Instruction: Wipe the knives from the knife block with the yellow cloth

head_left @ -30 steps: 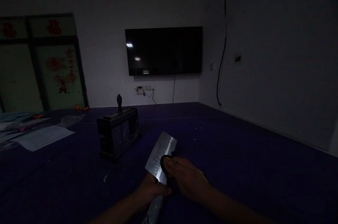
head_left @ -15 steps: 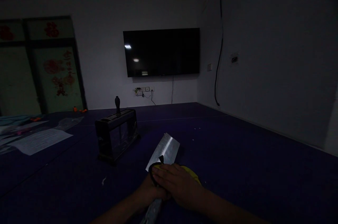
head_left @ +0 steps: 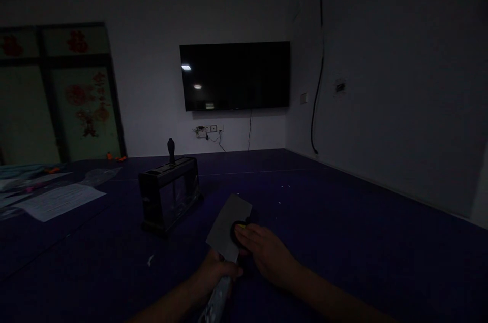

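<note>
A cleaver (head_left: 227,219) with a broad grey rectangular blade points away from me and tilts a little to the right. My left hand (head_left: 216,268) is wrapped round it where the blade meets the handle (head_left: 215,302), which looks pale and mottled. My right hand (head_left: 265,249) presses a yellow cloth with a dark border (head_left: 237,234) against the right edge of the blade. Most of the cloth is hidden under the fingers.
A black knife block with clear sides (head_left: 168,191) stands on the purple surface, a dark handle rising from it. Papers (head_left: 61,201) and a clear plastic bag lie at the left. White scraps dot the surface. A television (head_left: 234,76) hangs on the far wall.
My right hand and the cloth have slid from the middle of the blade to its right edge, uncovering more of it. The blade has shifted slightly left and lost its bright glint.
</note>
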